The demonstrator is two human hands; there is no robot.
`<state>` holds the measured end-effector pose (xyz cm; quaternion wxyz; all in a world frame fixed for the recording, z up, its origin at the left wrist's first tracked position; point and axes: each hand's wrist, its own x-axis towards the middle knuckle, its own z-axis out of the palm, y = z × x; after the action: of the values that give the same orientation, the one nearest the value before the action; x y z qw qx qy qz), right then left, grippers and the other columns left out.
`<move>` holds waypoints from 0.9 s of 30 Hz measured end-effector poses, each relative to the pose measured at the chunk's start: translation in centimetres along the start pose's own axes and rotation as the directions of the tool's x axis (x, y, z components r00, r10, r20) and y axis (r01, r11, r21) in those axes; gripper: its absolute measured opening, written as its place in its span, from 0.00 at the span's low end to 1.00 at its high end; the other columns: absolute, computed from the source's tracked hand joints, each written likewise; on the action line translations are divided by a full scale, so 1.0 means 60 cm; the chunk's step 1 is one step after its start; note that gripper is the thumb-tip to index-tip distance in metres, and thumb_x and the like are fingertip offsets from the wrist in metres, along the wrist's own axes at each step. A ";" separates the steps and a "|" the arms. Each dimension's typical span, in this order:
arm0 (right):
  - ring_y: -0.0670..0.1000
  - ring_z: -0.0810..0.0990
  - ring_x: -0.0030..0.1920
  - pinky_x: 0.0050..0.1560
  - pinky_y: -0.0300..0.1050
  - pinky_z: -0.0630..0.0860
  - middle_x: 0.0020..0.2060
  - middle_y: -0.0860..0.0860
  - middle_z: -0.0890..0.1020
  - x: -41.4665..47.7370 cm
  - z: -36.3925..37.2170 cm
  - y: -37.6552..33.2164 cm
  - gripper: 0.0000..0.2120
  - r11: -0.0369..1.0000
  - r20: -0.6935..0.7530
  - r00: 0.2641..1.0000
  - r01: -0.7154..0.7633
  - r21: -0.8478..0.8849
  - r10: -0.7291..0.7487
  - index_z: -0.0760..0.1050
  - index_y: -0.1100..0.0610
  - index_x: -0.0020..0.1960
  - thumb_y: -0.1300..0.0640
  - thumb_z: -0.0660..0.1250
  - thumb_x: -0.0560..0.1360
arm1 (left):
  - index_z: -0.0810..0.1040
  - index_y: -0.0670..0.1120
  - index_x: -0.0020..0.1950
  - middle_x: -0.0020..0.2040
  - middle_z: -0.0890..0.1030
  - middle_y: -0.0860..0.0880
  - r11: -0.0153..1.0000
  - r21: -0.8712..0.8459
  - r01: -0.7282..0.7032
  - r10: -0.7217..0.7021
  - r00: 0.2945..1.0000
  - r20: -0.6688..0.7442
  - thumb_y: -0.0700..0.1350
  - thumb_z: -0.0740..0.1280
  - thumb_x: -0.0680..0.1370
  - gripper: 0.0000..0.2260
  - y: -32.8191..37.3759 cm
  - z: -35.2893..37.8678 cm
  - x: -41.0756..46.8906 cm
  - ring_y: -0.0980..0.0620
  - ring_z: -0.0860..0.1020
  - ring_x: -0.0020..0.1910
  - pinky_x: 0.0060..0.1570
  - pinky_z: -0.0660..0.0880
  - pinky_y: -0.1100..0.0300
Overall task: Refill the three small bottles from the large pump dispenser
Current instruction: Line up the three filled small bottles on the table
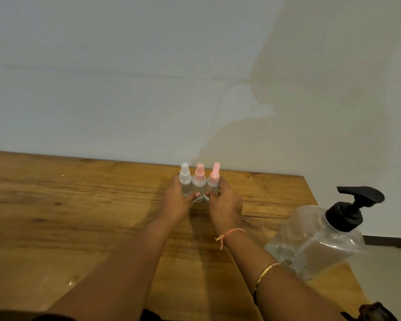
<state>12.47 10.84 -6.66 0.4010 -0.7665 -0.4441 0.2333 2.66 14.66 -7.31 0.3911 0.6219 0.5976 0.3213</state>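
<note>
Since the 3 small clear bottles (199,184) carry their white and pink spray caps (199,170), refilling seems not begun. The left grip (178,200) and right grip (225,202) clasp them together on the brown wooden worktop (56,205); the large clear black-pump dispenser (322,239) stands apart, at the right.

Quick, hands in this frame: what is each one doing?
Left hand: curled round the white-capped bottle, left end of the row.
Right hand: curled round the right pink-capped bottle, right end of the row.
</note>
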 end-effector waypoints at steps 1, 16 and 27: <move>0.55 0.78 0.55 0.52 0.45 0.75 0.56 0.53 0.80 0.006 0.001 0.000 0.18 1.000 -0.010 1.000 0.011 -0.011 -0.011 0.69 0.50 0.67 0.60 0.62 0.78 | 0.66 0.44 0.67 0.64 0.74 0.45 1.000 0.006 0.003 -0.003 1.000 -0.006 0.41 0.73 0.72 0.27 0.001 0.002 0.006 0.46 0.72 0.63 0.53 0.68 0.58; 0.55 0.78 0.54 0.48 0.40 0.72 0.54 0.53 0.81 0.054 0.003 -0.004 0.17 0.994 -0.055 0.995 0.087 0.066 -0.084 0.74 0.53 0.62 0.65 0.63 0.75 | 0.66 0.44 0.68 0.63 0.75 0.46 0.999 0.015 -0.036 0.036 0.999 -0.008 0.41 0.71 0.73 0.26 0.016 0.016 0.058 0.45 0.73 0.62 0.51 0.66 0.60; 0.57 0.70 0.67 0.63 0.47 0.70 0.68 0.55 0.71 0.049 -0.009 -0.021 0.32 0.994 -0.013 0.996 -0.089 0.063 0.090 0.53 0.55 0.76 0.65 0.63 0.76 | 0.51 0.42 0.76 0.73 0.65 0.43 0.998 0.057 0.012 -0.009 0.999 -0.047 0.41 0.71 0.73 0.38 0.027 0.010 0.039 0.43 0.65 0.70 0.63 0.67 0.52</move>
<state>13.68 13.50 -5.30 0.4173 -0.7746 -0.3987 0.2586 4.15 16.95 -6.33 0.3608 0.6221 0.6188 0.3162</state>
